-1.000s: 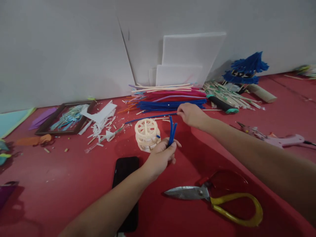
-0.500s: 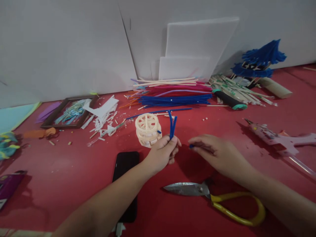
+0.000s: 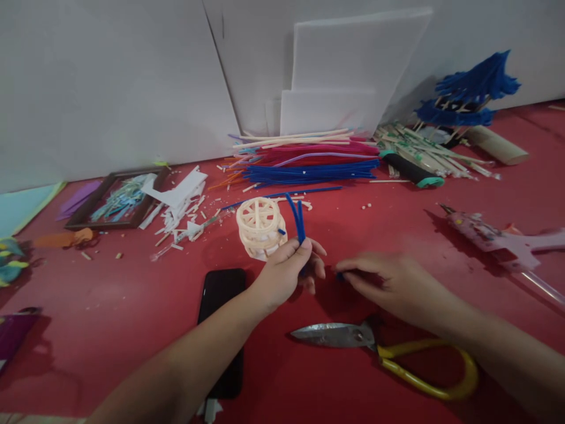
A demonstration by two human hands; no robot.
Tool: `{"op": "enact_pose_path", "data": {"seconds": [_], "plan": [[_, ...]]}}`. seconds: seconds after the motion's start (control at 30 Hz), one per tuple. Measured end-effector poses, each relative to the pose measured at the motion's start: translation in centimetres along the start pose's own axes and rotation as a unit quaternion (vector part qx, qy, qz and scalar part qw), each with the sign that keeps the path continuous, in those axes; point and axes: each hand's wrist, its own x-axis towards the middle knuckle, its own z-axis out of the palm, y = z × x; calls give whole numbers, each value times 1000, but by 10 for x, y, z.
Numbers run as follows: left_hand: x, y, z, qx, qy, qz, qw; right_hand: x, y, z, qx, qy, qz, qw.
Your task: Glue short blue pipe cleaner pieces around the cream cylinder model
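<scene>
Two blue pipe cleaners (image 3: 300, 222) stick up from my left hand (image 3: 291, 265), pinched between thumb and forefinger; the other fingers are loosely spread. To its right, my right hand (image 3: 379, 277) pinches a small dark blue piece (image 3: 339, 275), probably cut pipe cleaner, at the fingertips. Just behind my left hand stands a small cream wheel-topped round frame (image 3: 261, 227), with a short blue bit (image 3: 281, 232) at its right side. Scissors (image 3: 335, 335) with yellow handles lie below my hands, the blades pointing left.
Left of the scissors lies a black phone (image 3: 223, 294), partly under my left forearm. Pipe cleaner bundles (image 3: 313, 172) lie along the wall. A pink glue gun (image 3: 494, 241) rests at right. White scraps (image 3: 180, 206) and a brown frame (image 3: 110, 224) are at left.
The blue pipe cleaners in my left hand have tilted to the left, and its lower fingers have opened a little. My right hand has dipped slightly, still pinching the small piece.
</scene>
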Motion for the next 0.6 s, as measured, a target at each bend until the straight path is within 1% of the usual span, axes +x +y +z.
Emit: {"op": "enact_pose_path", "data": {"seconds": [0.17, 0.23, 0.33, 0.43, 0.53, 0.6], "plan": [[0, -2, -2, -32, -18, -20, 999, 2, -1, -2, 8, -5, -23, 1000], [0, -2, -2, -48, -28, -18, 998, 2, 0, -2, 21, -1, -7, 1000], [-1, 0, -1, -74, -23, 1, 997, 1, 1, -1, 56, 56, 56, 995], [-2, 2, 2, -86, 8, 40, 995, 0, -1, -1, 88, 114, 95, 985], [-3, 4, 4, -96, 19, 52, 994, 0, -7, -1, 134, 143, 101, 975], [-4, 5, 4, -116, 8, 36, 993, -1, -12, -3, 127, 151, 73, 978]]}}
